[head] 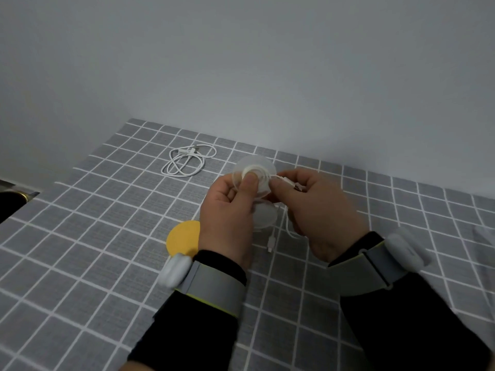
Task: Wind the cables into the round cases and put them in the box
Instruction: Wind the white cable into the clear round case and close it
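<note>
While gripping a clear round case (pixel 263 163) in the left hand (pixel 227 210), thumb pressed flat on the hub and fingers curled behind the rim, pinches a white cable (pixel 288 181) just short of its plug with the right hand (pixel 316 210), fingertips clamped on the cord

Wound in several turns round the core of the case, with one plug end at the right fingertips and the other plug (pixel 270 243) dangling on a slack loop between the two wrists, close to the cloth

Held up over the near middle of the table (pixel 107 236), both hands touching at the case

Directly beneath the hands, partly hidden, a second clear round piece (pixel 263 215); lid or separate case, cannot tell

Just left of it, half covered by the left hand, a yellow disc (pixel 183 238) lying flat

Farther off to the left, well apart from the hands, a second white cable (pixel 187 162) in a loose coil on the surface, not yet wound

Grey wristbands (pixel 211 285) with white pods over black sleeves (pixel 417 325)

Grey cloth with a white grid across the whole table, plain grey wall (pixel 241 62) beyond, and a dark object (pixel 13 202) cut off at the far left edge, too little shown to identify
</note>
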{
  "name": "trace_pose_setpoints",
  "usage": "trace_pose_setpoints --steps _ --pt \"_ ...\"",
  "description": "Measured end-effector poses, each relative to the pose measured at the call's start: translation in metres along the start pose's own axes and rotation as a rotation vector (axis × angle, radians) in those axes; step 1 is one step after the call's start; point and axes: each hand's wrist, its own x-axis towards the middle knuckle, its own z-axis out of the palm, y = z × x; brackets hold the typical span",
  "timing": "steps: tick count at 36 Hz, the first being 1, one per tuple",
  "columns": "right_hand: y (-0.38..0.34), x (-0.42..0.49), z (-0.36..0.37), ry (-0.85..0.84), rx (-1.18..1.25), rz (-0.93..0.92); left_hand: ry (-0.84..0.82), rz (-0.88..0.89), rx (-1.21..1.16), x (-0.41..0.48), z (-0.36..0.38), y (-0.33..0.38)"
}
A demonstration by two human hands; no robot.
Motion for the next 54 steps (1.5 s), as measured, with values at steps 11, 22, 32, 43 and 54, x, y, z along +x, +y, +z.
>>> trace_pose_setpoints --steps 11,22,32,43,54 --pt "-0.004 0.001 -0.003 0.077 -0.021 -0.067 -0.089 -0.033 -0.025 0.000 -0.001 -0.001" --pt "-0.017 0.003 -0.020 0.086 -0.473 -0.275 -0.135 -0.021 0.083 -0.001 0.000 0.000" --pt "-0.034 0.001 -0.053 -0.138 -0.747 -0.299 -0.359 0.015 0.344 -0.008 0.000 -0.002" --pt "-0.030 0.003 -0.048 -0.084 -0.761 -0.276 -0.287 0.065 0.379 -0.003 -0.002 -0.005" --pt "-0.024 0.001 -0.031 -0.019 -0.847 -0.255 -0.135 0.124 0.389 0.001 -0.005 -0.007"
